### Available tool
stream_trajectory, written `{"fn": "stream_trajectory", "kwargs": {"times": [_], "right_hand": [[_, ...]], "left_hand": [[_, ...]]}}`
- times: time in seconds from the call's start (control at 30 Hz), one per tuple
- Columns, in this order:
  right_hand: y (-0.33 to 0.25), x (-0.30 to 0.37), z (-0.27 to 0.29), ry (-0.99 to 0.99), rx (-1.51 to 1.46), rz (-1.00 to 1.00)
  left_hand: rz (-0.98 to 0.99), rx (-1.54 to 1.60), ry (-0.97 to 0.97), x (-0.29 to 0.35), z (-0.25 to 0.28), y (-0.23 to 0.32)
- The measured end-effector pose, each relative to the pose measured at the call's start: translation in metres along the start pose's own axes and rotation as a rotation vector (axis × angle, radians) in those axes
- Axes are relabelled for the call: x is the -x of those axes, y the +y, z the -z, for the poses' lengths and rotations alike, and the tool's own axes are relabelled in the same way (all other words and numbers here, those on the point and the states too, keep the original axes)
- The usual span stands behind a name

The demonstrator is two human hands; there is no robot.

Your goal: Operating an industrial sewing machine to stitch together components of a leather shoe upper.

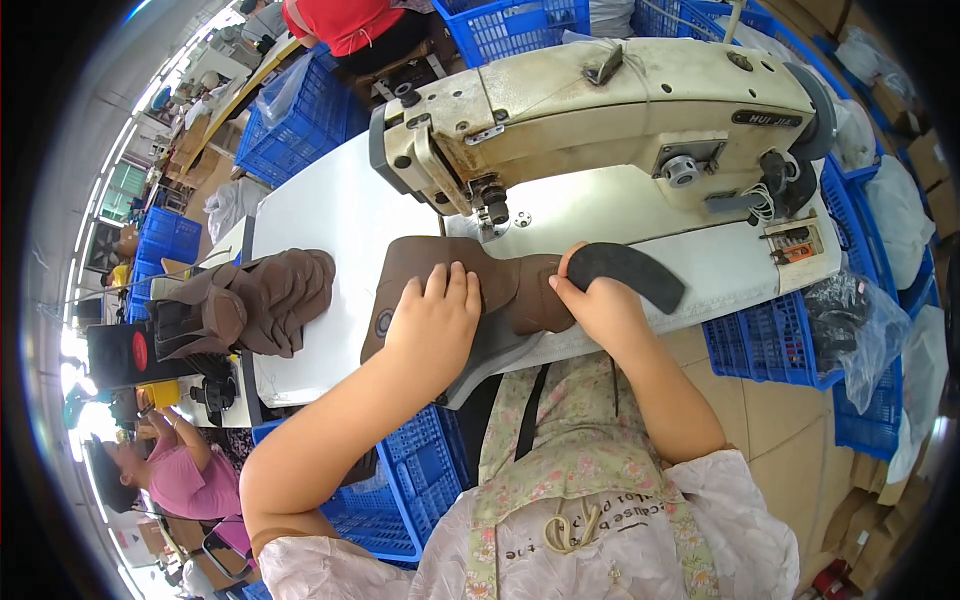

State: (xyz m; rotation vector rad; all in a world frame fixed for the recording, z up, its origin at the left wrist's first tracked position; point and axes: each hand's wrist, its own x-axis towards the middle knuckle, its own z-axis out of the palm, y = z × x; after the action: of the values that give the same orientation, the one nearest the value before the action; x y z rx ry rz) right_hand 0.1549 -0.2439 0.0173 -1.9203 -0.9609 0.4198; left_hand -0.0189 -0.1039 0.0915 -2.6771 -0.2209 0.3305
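Observation:
A brown shoe-upper piece [425, 255] lies flat on the white sewing table under my left hand [435, 315]. That hand rests palm down on it, fingers stretched out. A second brown section [535, 295] continues to the right, and I cannot tell whether the two are joined. My right hand [603, 312] pinches a black curved strip [640, 275] by its left end, beside this section. Just beyond the brown piece stands the sewing machine's needle area [490, 205]; the needle tip is too small to make out.
The cream sewing machine [600, 110] spans the far side of the table [330, 200]. Stacked brown pieces [270, 300] lie at the left. Blue crates [770, 340] stand right, behind and below the table. A person in pink [190, 480] is at the left; another in red [345, 25] sits beyond.

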Motion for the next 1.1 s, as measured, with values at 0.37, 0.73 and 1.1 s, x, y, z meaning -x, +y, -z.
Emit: {"fn": "stream_trajectory", "kwargs": {"times": [0.37,0.73,1.1], "right_hand": [[0.022,-0.004,-0.003,-0.031,0.169,0.208],[0.004,-0.052,0.014,-0.135,0.787,0.084],[-0.006,-0.063,0.024,-0.071,0.782,-0.124]], "left_hand": [[-0.103,0.077,-0.076,-0.049,-0.047,0.013],[-0.131,0.173,-0.036,-0.036,-0.054,0.019],[-0.049,0.393,0.007,-0.033,-0.05,0.014]]}}
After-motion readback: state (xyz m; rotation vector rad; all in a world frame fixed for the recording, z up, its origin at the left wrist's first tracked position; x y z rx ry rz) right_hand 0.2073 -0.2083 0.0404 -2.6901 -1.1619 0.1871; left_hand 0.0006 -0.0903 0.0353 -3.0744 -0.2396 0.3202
